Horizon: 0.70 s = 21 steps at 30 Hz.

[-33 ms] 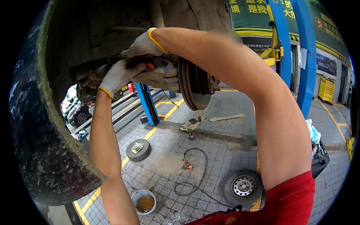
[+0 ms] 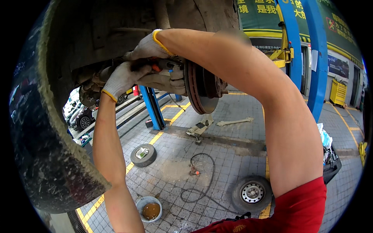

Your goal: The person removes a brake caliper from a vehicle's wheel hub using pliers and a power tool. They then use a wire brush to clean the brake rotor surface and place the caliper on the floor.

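Observation:
Both my hands wear white knit gloves with yellow cuffs and are raised inside the wheel arch of a lifted car. My left hand is closed, its fingers curled beside a dark part with an orange-red piece. Just above and behind it, my right hand reaches over with bent fingers. What either hand grips is hidden by the gloves and shadow. To the right of the hands is a rusty brake disc on its hub, with the brake caliper beside it.
The dirty fender edge curves close on the left. Below lie a wheel, another tyre, a bucket of brown liquid, and an air tool with its hose. Blue lift posts stand behind; a tool bin is at right.

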Available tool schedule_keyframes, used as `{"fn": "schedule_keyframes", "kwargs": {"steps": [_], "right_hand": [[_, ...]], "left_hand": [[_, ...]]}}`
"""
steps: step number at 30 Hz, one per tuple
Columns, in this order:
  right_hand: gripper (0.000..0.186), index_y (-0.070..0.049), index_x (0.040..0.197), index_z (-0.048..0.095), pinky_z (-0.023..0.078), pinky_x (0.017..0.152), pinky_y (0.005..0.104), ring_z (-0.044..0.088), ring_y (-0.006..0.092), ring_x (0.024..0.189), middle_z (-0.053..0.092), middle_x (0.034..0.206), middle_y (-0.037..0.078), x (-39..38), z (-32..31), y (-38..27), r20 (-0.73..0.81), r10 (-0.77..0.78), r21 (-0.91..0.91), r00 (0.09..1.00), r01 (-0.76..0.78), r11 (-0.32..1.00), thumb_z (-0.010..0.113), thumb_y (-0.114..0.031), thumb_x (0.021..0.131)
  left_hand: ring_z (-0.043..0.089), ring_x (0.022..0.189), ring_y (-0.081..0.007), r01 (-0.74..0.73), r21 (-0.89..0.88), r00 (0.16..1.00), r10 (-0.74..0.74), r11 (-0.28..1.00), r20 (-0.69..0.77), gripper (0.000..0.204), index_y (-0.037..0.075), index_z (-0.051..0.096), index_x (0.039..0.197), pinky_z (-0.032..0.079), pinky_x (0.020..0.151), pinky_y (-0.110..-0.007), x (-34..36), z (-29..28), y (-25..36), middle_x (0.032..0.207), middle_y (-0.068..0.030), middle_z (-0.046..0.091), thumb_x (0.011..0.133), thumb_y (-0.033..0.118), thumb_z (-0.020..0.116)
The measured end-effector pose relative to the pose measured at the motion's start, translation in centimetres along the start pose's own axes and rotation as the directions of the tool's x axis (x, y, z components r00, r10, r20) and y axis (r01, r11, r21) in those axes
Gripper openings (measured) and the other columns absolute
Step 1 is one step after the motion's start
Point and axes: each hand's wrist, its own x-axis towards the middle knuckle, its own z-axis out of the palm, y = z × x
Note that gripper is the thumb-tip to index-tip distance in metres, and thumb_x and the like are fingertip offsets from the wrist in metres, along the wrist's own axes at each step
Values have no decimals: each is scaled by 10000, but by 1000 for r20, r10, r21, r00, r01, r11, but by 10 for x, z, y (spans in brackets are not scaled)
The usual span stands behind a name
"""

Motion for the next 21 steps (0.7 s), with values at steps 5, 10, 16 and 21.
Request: {"fn": "schedule_keyframes", "kwargs": {"steps": [5, 10, 16, 21], "right_hand": [[586, -111, 1487, 552, 383, 1124, 396, 559, 230, 1282, 589, 1452, 99, 9, 7, 0, -46, -33, -22, 998, 32, 999, 445, -507, 1068], [547, -133, 1271, 713, 514, 861, 346, 663, 149, 868, 726, 988, 72, 13, 11, 6, -180, -33, -105, 983, 14, 994, 438, -560, 1067], [614, -57, 1368, 595, 425, 972, 399, 577, 284, 1066, 629, 1207, 155, 52, 11, 21, -222, -196, -119, 955, 172, 978, 440, -552, 1037], [645, -50, 1417, 555, 402, 1035, 408, 560, 294, 1170, 604, 1304, 160, 38, 5, 21, -209, -138, -122, 968, 114, 986, 377, -553, 1053]], "left_hand": [[708, 1031, -299, 116, 109, 993, -114, 987, -21, 561, -57, 673, 1242, 521, 944, -383, -2, -3, 13, 1149, -220, 743, 980, 439, 681], [712, 1066, -326, 25, 144, 990, -4, 989, -143, 543, -39, 683, 1226, 522, 944, -391, -2, 6, 11, 1138, -219, 745, 958, 432, 708], [602, 1285, -343, -20, 107, 956, 51, 994, -289, 775, -26, 424, 1461, 482, 1081, -405, 4, 9, -22, 1432, -220, 597, 920, 400, 779], [591, 1316, -353, 51, 176, 898, 32, 983, -438, 846, 23, 392, 1489, 471, 1115, -423, 1, 18, -15, 1476, -229, 555, 878, 421, 821]]}}
